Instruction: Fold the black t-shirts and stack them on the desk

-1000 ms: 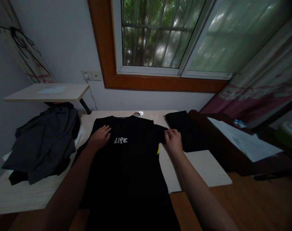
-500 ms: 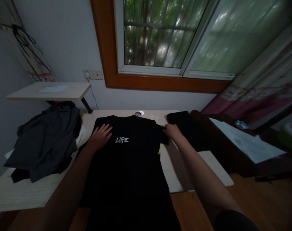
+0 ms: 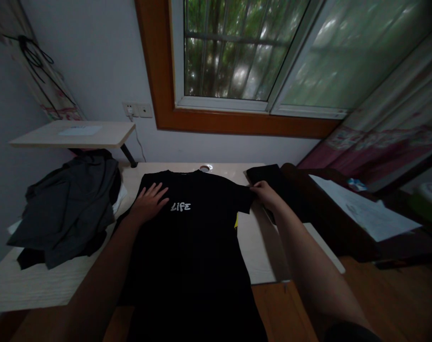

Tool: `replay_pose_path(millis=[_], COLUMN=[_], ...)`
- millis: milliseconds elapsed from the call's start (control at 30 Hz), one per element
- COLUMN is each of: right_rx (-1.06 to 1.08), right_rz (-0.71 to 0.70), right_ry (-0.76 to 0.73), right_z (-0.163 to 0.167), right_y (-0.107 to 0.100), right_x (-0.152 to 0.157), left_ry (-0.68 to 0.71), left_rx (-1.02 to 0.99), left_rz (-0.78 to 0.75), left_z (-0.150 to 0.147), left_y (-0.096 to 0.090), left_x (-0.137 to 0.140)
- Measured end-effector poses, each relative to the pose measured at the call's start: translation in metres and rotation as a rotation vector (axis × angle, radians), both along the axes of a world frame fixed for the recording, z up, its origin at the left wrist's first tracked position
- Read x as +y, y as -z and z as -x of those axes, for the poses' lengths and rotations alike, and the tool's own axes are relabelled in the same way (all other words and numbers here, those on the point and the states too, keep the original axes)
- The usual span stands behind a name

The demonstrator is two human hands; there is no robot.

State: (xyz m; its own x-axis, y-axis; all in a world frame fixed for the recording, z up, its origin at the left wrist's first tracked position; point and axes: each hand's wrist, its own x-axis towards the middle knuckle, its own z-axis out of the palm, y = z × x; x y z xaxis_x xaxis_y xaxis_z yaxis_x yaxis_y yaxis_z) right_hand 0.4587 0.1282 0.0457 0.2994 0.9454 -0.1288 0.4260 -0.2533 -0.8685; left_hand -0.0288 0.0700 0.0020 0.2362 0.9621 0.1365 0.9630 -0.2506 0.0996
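A black T-shirt (image 3: 194,247) with white lettering on it lies spread over the table, its collar toward the wall and its lower part reaching past the front edge. My left hand (image 3: 150,203) rests flat on the shirt's upper left, fingers spread. At the right, my right hand (image 3: 267,194) pinches the end of the sleeve (image 3: 242,195) and holds it out sideways. A small yellow patch (image 3: 236,221) shows under the sleeve at the shirt's side.
A heap of dark grey and black clothes (image 3: 69,204) lies on the left, beside a raised shelf (image 3: 76,133). Folded black cloth (image 3: 265,175) lies at the table's back right. Farther right, a paper sheet (image 3: 361,209) rests on a dark surface. The table (image 3: 256,251) stands against the wall below a window.
My right hand has moved a little to the right, drawing the sleeve out straighter and wider. My left hand has stayed almost in place on the shirt.
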Motion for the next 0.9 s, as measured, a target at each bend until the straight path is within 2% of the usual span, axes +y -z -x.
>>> replay_pose_path(millis=[100,167,233,400,567,667,767,900], right_rx=[0.211,0.271,0.238,-0.067,-0.172,-0.241,-0.192,-0.037], right_rz=[-0.103,-0.166,-0.206,-0.217,-0.327,-0.295,-0.28,-0.346], right_ry=[-0.011,-0.061,-0.111,-0.195,-0.071,-0.045,-0.044,-0.086], right_z=[0.01,0.015,0.017,0.008,0.003,0.003,0.004,0.007], right_y=[0.004,0.009,0.016,0.03,0.028,0.027,0.031,0.034], right_x=[-0.012,-0.02,-0.027,-0.033,-0.03,-0.031,-0.032,-0.035], left_ry=[0.015,0.017,0.012,0.006,0.004,0.004,0.003,0.012], left_rx=[0.006,0.006,0.007,0.01,0.003,0.0,-0.001,0.003], left_rz=[-0.012,-0.015,-0.015,-0.013,0.005,-0.001,0.003,0.012], left_z=[-0.001,-0.001,-0.001,-0.001,-0.001,-0.001,-0.001,-0.001], left_y=[-0.001,-0.001,-0.001,0.001,-0.001,-0.002,-0.002,-0.001], left_x=[-0.001,-0.001,-0.001,0.0,-0.001,-0.002,-0.002,-0.001])
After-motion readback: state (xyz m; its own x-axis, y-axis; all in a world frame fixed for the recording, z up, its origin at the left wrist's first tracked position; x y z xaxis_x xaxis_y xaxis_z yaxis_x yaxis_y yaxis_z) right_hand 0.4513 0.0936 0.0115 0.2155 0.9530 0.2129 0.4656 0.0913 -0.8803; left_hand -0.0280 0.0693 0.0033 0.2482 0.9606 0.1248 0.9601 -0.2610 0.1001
